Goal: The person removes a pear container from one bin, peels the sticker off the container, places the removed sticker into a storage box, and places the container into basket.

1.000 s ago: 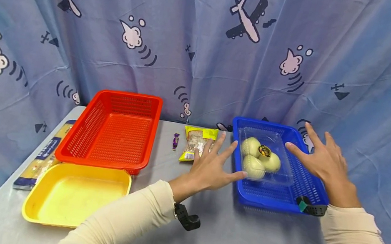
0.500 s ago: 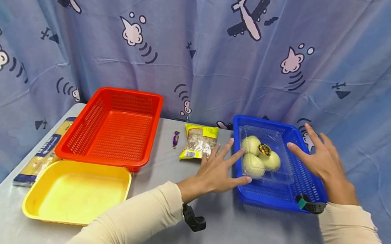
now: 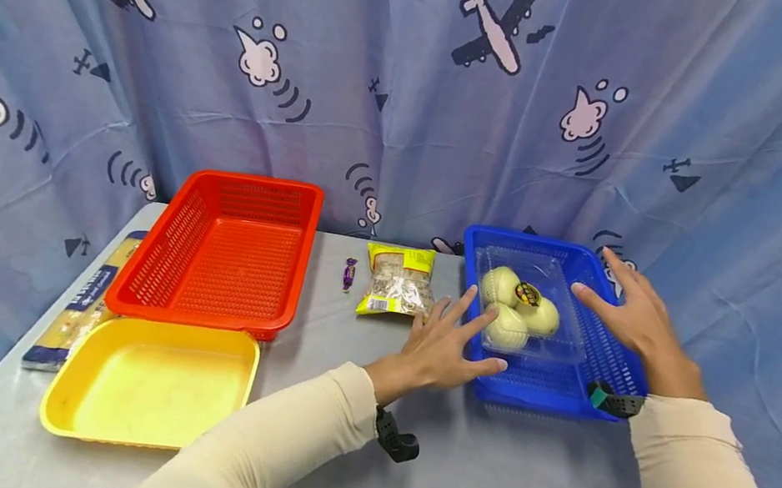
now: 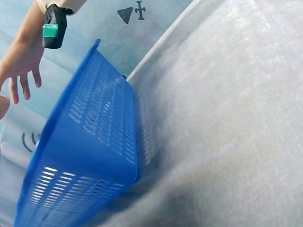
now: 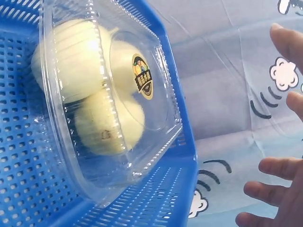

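Fruit (image 3: 506, 327), three pale rounds, sits in a clear box (image 3: 565, 337) inside the blue basket (image 3: 528, 395) on the tabletop (image 3: 478, 476); the box lies toward the basket's left and far walls, and those walls probably keep it from sliding off, while the clear lid seems to hold the rounds together as one load. A sticker (image 3: 528, 293) lies face up on the lid, so the box looks to be the right way up. The left hand (image 3: 443, 349) reaches to the basket's left side and the right hand (image 3: 638, 319) hovers over its right side, facing each other, a stance that suits something wide enough to need support from both sides. On both hands the fingers are spread and hold nothing; whether the left fingers touch the basket or box I cannot tell. A snack bag (image 3: 397, 279) lies just beyond the left hand, with a small candy (image 3: 349, 274) beside it, both loose because neither seems likely to roll far. Farther left, the red basket (image 3: 254, 266) and yellow tray (image 3: 157, 390) stand end to end, open side up, ready to receive things, partly hiding a long packet (image 3: 73, 314) along the tabletop's left edge.
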Demonstrator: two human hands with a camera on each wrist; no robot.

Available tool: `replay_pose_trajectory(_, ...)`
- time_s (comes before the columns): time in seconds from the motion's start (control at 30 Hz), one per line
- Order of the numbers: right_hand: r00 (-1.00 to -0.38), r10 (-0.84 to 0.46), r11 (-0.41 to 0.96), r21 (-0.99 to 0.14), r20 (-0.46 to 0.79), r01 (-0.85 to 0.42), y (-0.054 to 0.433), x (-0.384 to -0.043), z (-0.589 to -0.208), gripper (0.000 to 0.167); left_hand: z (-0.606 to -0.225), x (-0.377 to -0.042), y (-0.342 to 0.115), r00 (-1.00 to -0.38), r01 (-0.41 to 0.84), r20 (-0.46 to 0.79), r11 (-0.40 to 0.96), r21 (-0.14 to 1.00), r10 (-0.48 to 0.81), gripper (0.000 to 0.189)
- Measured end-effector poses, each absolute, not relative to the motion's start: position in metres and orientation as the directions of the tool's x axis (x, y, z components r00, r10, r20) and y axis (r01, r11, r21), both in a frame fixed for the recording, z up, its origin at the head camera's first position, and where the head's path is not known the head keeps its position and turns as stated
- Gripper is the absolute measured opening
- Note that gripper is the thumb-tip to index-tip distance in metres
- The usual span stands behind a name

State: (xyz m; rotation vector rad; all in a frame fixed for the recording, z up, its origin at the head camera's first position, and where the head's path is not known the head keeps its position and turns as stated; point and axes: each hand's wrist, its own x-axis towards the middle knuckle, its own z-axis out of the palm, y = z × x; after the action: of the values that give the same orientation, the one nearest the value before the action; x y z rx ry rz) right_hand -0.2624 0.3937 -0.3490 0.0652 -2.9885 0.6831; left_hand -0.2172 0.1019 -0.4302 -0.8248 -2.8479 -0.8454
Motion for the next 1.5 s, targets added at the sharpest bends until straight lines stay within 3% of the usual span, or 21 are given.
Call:
replay_pose_trajectory(0.77, -0.996, -0.043, 0.811, -0.586, -0.079, 0.011, 0.401, -0.281, -0.375, 0.085, -0.453, -0.223, 0.114, -0.842, 0.517, 0.144, 0.700, 0.492, 0.521, 0.072)
replay_pose_trajectory(1.1, -0.985, -0.066, 0.676, -0.734, -0.158, 0.072, 0.405, -0.292, -0.382, 0.086, -0.459, -0.226, 0.115, -0.844, 0.510, 0.131, 0.701, 0.498, 0.520, 0.073)
replay_pose_trajectory(1.5, -0.957, -0.078, 0.622, -0.764, -0.279, 0.172, 0.403, -0.302, -0.397, 0.090, -0.460, -0.227, 0.113, -0.846, 0.487, 0.116, 0.664, 0.568, 0.521, 0.070)
